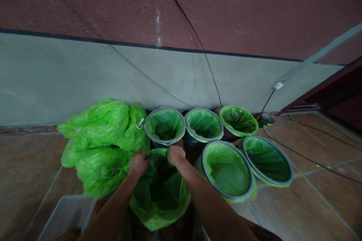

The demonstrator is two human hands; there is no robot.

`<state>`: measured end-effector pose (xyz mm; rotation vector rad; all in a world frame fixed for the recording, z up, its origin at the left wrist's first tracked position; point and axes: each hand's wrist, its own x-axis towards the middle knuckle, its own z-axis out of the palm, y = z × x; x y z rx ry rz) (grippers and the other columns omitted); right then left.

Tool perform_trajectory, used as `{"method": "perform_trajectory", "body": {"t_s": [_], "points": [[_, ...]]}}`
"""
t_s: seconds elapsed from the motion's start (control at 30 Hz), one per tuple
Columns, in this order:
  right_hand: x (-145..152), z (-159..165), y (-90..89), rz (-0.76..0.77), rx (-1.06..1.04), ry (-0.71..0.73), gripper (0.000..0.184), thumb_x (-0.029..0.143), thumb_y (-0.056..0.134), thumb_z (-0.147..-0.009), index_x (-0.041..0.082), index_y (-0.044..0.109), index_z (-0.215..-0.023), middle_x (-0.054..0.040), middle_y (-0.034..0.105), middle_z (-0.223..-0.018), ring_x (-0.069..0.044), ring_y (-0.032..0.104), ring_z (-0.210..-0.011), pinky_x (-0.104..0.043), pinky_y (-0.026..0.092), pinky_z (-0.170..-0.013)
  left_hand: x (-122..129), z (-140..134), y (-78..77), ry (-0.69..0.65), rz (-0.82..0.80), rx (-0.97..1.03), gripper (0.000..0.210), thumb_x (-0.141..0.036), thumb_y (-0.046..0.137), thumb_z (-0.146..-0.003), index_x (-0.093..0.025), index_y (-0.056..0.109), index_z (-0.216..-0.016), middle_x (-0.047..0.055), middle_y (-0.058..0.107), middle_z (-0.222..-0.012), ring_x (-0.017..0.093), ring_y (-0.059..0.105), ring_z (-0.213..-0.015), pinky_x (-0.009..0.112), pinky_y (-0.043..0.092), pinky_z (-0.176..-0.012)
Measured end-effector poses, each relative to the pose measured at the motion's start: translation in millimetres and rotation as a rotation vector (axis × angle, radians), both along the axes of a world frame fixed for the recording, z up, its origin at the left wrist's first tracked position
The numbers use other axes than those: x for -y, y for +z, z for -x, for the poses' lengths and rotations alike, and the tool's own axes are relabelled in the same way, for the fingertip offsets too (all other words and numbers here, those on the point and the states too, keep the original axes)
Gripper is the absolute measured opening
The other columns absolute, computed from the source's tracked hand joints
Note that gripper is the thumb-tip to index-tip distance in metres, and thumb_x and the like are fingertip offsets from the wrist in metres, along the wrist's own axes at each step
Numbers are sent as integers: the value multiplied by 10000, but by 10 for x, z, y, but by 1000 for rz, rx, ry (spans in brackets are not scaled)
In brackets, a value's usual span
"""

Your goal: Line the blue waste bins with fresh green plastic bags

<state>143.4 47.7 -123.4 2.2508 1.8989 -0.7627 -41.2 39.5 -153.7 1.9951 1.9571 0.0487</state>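
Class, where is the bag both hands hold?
The held bag is at bottom centre of the head view, between piled green bags at left and a lined bin at right.

your view dim and muted, soft and slightly grainy, deep shadow inside the green bag (161, 216) at lower centre, upper right corner darkened, edges stretched

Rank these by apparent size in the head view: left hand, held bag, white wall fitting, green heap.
1. Green heap
2. Held bag
3. Left hand
4. White wall fitting
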Motion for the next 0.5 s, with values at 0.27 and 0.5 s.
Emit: {"method": "perform_trajectory", "body": {"t_s": [0.27, 0.5], "points": [[364, -283, -55, -81, -87, -94, 318, 154, 636, -806, 182, 712, -1114, -115, 736, -1094, -229, 688, -1051, -281, 510, -881, 222, 154, 55, 23, -67, 0, 283, -331, 544, -878, -170, 642, -1090, 116, 706, -1094, 239, 677, -1006, 328, 492, -883], [1051, -677, -191, -186, -206, -380, 338, 184, 570, -882, 114, 678, -1194, -152, 734, -1075, -223, 685, -1034, -257, 471, -870, 522, 439, 59, 251, -9, 161, 453, -455, 511, -892, -116, 633, -1167, 174, 721, -1122, 282, 696, -1023, 334, 533, -834]]}}
